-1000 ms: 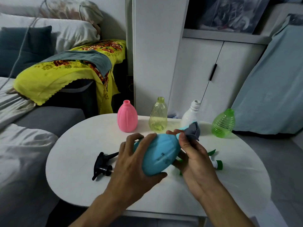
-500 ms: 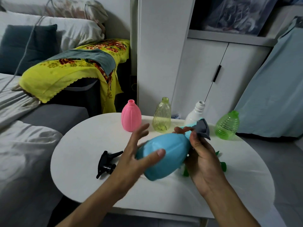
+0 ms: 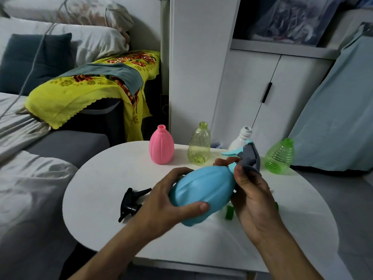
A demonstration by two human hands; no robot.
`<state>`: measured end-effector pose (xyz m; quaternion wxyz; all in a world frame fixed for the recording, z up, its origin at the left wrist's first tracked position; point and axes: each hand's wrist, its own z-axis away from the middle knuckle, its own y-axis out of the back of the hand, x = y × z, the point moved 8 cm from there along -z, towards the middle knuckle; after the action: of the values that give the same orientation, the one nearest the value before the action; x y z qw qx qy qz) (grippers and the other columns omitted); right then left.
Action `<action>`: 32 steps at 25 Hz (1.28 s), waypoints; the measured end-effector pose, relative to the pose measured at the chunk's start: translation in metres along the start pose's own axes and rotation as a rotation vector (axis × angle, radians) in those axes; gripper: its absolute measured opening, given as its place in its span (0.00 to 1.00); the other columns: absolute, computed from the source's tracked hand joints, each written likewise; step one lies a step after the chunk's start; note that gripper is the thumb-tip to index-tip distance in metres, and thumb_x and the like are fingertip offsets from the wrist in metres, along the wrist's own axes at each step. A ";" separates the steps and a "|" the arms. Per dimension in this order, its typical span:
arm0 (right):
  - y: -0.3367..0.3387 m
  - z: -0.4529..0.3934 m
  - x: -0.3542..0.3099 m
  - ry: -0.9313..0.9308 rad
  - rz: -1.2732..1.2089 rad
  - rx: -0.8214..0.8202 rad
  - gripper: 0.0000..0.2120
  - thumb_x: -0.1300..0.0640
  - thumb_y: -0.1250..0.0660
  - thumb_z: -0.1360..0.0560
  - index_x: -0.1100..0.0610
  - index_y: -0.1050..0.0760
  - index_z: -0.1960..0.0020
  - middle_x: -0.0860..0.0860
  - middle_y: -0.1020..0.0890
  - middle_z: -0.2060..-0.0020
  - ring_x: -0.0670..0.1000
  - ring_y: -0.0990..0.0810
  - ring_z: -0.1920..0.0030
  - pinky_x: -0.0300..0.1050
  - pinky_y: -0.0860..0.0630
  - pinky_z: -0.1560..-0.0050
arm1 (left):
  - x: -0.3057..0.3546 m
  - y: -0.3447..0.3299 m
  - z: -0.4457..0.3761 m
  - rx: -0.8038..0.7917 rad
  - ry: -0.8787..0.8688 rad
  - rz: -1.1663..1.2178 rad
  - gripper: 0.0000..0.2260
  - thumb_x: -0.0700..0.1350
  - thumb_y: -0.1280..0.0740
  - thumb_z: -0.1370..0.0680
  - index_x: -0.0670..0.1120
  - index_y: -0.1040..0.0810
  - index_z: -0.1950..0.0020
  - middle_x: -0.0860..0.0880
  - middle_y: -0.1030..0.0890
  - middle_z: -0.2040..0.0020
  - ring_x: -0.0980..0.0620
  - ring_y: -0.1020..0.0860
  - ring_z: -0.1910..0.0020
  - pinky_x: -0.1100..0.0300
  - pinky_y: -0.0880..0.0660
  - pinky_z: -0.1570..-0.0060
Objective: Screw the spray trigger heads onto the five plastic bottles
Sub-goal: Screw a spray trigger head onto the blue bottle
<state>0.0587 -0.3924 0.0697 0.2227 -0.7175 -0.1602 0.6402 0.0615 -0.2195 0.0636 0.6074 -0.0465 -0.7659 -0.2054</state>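
- Two bare hands hold a blue bottle (image 3: 203, 190) tilted above the white round table (image 3: 101, 199) at frame centre.
- Left hand (image 3: 163, 207) wraps the bottle's body, fingers and thumb clamped around it.
- Right hand (image 3: 254, 201) pinches the bottle's neck, fingers closed on the grey-and-blue trigger head (image 3: 249, 156) seated there.
- Four open-necked bottles stand along the table's far edge: pink bottle (image 3: 161, 146), yellow bottle (image 3: 198, 146), white bottle (image 3: 240, 139), green bottle (image 3: 279, 156).
- One black trigger head (image 3: 131, 203) lies left of the left hand; green trigger parts (image 3: 229, 212) show partly beneath the blue bottle.
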 end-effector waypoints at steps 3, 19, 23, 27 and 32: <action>0.001 0.000 -0.004 0.023 0.013 -0.022 0.09 0.54 0.32 0.29 0.56 0.17 0.52 0.57 0.14 0.50 0.57 0.17 0.45 0.55 0.22 0.44 | -0.003 -0.003 0.000 -0.011 -0.014 -0.013 0.37 0.64 0.21 0.42 0.63 0.30 0.36 0.60 0.22 0.44 0.56 0.21 0.47 0.56 0.17 0.59; 0.001 0.002 0.000 0.035 0.160 0.023 0.08 0.52 0.29 0.29 0.52 0.16 0.53 0.54 0.13 0.51 0.52 0.15 0.48 0.48 0.20 0.46 | -0.008 -0.004 -0.001 -0.011 -0.034 -0.206 0.38 0.69 0.24 0.42 0.68 0.35 0.35 0.66 0.24 0.42 0.63 0.23 0.45 0.65 0.20 0.54; -0.021 0.000 0.007 0.129 0.409 0.001 0.10 0.48 0.27 0.31 0.50 0.16 0.51 0.47 0.12 0.52 0.46 0.16 0.48 0.35 0.23 0.49 | -0.011 -0.009 -0.001 0.052 -0.053 -0.500 0.48 0.73 0.28 0.44 0.65 0.45 0.30 0.64 0.32 0.39 0.61 0.30 0.42 0.63 0.27 0.44; -0.048 -0.005 0.019 0.139 0.495 0.022 0.12 0.47 0.25 0.31 0.46 0.18 0.48 0.42 0.13 0.51 0.44 0.17 0.47 0.31 0.23 0.54 | -0.012 0.010 0.001 0.224 -0.035 -0.453 0.43 0.69 0.28 0.43 0.62 0.42 0.33 0.57 0.24 0.43 0.55 0.22 0.49 0.54 0.19 0.52; -0.057 0.003 0.040 0.016 0.717 -0.075 0.25 0.42 0.25 0.33 0.34 0.29 0.39 0.31 0.24 0.40 0.32 0.28 0.37 0.38 0.28 0.38 | -0.016 0.095 -0.015 0.431 0.004 -0.285 0.39 0.62 0.22 0.44 0.66 0.36 0.37 0.61 0.25 0.46 0.59 0.21 0.52 0.65 0.20 0.64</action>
<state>0.0643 -0.3230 0.0655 -0.0412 -0.7408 0.0802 0.6657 0.1102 -0.1358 0.0758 0.5700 0.1928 -0.7895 -0.1208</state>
